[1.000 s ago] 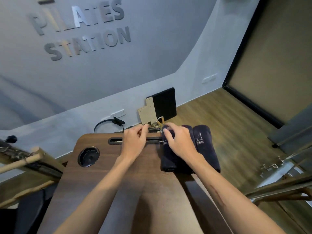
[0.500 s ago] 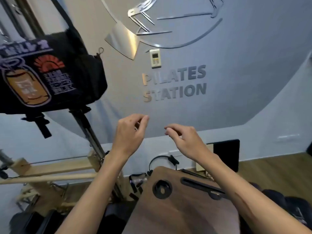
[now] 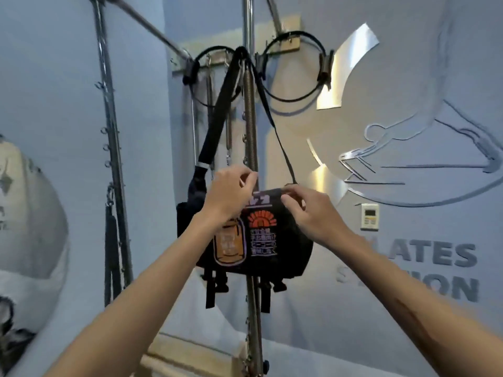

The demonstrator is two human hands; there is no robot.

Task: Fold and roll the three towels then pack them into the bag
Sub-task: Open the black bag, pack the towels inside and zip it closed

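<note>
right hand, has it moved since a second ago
Yes. The right hand left the towels on the desk and rose to the top edge of the hanging bag.

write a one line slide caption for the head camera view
Both hands, left hand and right hand, reach the top edge of a black printed bag hanging by its strap.

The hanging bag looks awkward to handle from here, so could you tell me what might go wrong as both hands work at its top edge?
1. The black bag hangs by its strap from the top of a metal pole, so it may swing or twist when pulled.
2. The left hand and right hand both hold the top edge, leaving neither free to steady the body.
3. No towels are in view, so packing probably means letting go to fetch them.
</note>
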